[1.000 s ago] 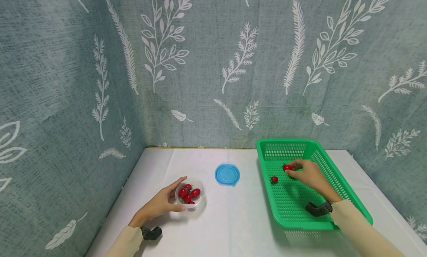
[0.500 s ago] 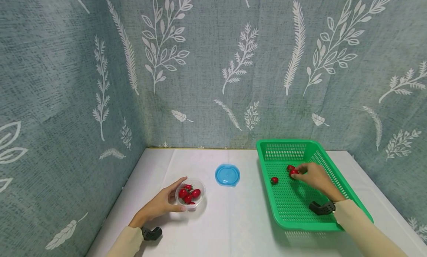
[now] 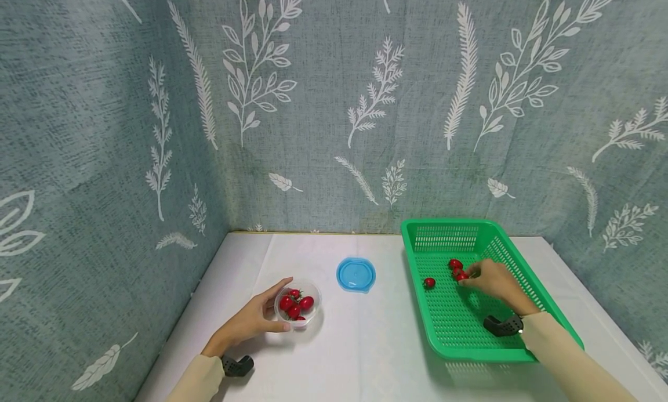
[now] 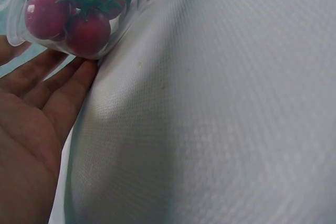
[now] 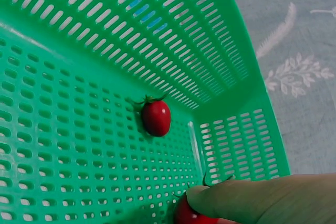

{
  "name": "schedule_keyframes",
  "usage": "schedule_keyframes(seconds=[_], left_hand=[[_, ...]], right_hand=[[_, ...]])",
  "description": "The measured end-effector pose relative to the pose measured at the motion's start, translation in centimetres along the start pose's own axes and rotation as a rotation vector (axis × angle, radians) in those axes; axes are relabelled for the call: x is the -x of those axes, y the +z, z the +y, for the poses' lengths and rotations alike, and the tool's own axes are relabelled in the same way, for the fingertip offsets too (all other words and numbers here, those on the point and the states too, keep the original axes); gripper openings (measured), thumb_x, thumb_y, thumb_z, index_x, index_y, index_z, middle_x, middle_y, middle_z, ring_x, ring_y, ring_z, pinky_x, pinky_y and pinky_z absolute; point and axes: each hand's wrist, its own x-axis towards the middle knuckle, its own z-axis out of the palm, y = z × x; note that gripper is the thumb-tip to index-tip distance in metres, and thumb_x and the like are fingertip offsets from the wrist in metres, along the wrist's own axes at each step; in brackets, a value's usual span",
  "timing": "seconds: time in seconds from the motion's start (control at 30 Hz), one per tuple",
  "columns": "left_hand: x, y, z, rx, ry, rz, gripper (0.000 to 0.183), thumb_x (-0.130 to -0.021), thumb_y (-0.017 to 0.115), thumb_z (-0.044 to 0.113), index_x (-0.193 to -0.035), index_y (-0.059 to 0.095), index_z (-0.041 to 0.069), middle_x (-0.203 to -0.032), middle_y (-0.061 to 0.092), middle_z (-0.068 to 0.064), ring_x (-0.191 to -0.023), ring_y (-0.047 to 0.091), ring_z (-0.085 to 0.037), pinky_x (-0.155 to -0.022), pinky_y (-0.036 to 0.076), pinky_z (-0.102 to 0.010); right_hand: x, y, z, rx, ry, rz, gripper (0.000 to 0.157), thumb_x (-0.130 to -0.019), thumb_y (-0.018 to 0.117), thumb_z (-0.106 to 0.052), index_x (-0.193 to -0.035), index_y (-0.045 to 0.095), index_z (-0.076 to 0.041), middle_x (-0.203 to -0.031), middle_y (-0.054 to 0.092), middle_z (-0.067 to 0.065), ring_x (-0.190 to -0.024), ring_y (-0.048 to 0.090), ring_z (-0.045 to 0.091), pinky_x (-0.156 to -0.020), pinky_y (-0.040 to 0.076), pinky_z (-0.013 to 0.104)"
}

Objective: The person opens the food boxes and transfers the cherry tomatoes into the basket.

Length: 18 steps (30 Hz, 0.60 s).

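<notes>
A person works at a white-covered surface (image 3: pixel 360 344) before a grey-green backdrop (image 3: pixel 313 112) printed with white foliage. The left grip (image 3: pixel 256 318) curves round a clear tub (image 3: pixel 313 290) containing several red tomatoes (image 3: pixel 307 303). The right grip (image 3: pixel 492 278), inside a green perforated basket (image 3: pixel 485 354), pinches a held tomato (image 3: pixel 461 278) close beside others. A separate tomato (image 3: pixel 429 282) lies near the basket's left wall. A blue lid (image 3: pixel 356 274) rests between tub and basket, touching neither. Both sleeves (image 3: pixel 566 350) are cream.
</notes>
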Motion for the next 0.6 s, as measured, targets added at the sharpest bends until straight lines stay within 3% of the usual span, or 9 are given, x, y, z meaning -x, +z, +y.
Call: schedule_keyframes(seconds=[0.33,0.6], left_hand=[[0.0,0.1,0.0,-0.021,-0.009,0.017,0.104,-0.084,0.088,0.021,-0.166,0.023,0.019,-0.169,0.021,-0.013,-0.153,0.023,-0.037,-0.118,0.029,-0.057],[0.0,0.0,0.0,-0.018,-0.003,0.018,0.104,-0.084,0.088,0.02,-0.166,0.024,0.02,-0.169,0.02,-0.012,-0.153,0.024,-0.037,-0.118,0.029,-0.057]], right_hand=[[0.1,-0.2,-0.1,0.009,0.015,0.003,0.037,-0.094,0.074,-0.023,-0.113,0.073,0.009,-0.108,0.071,0.026,-0.093,0.067,0.04,-0.069,0.056,0.048],[0.2,0.2,-1.3,-0.022,-0.056,0.078,0.028,-0.098,0.071,-0.022,-0.112,0.075,0.002,-0.108,0.072,0.023,-0.092,0.068,0.038,-0.068,0.055,0.048]])
